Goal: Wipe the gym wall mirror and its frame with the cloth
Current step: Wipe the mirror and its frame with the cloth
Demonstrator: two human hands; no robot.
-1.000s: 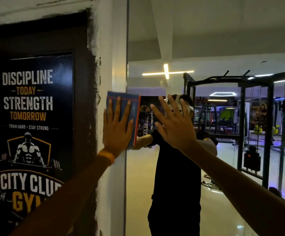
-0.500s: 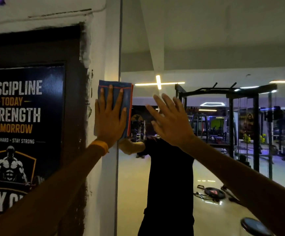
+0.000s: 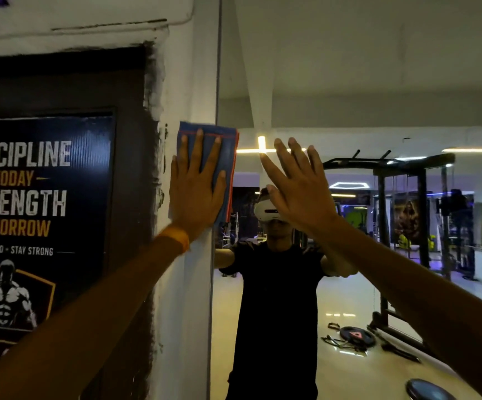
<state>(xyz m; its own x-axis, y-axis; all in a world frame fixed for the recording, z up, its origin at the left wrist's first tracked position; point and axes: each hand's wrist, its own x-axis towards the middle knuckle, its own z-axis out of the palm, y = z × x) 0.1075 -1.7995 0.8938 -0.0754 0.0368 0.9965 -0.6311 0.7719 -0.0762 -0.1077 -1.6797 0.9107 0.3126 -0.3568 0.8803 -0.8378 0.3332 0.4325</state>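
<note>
Left fingers (image 3: 198,151): are lying straight and slightly spread, pressing flat on the cloth and curling round nothing.
Right fingers (image 3: 284,160): are stretching straight and fanned apart, grasping nothing; whether they are touching the glass I cannot tell.
Left hand (image 3: 196,197): is reaching up from the lower left with its palm flat against the cloth.
Wristband (image 3: 176,236): is sitting orange on the left wrist, just below the hand.
Right hand (image 3: 300,194): is rising from the lower right, with its back facing the camera, just beside the left hand and apart from it.
Cloth (image 3: 228,145): is lying folded and blue with orange edging under the left hand, straddling the pale strip and the mirror's left edge; its top is showing above the fingertips.
Frame strip (image 3: 203,67): is running upright and pale between the rough painted wall and the glass.
Mirror (image 3: 349,82): is filling the right side of the view, reflecting the ceiling and the gym floor.
Poster (image 3: 40,183): is hanging dark on the wall to the left of the strip, showing "DISCIPLINE TODAY" in white and orange.
Reflected person (image 3: 274,298): is standing in a black shirt, wearing a white headset (image 3: 265,212), with both arms raised.
Cross-shaped light (image 3: 261,147): is glowing in the reflection between the two hands.
Rack (image 3: 392,168): is standing black in the reflection behind the right arm.
Weight plate (image 3: 356,336): is lying on the reflected floor near the rack's base.
</note>
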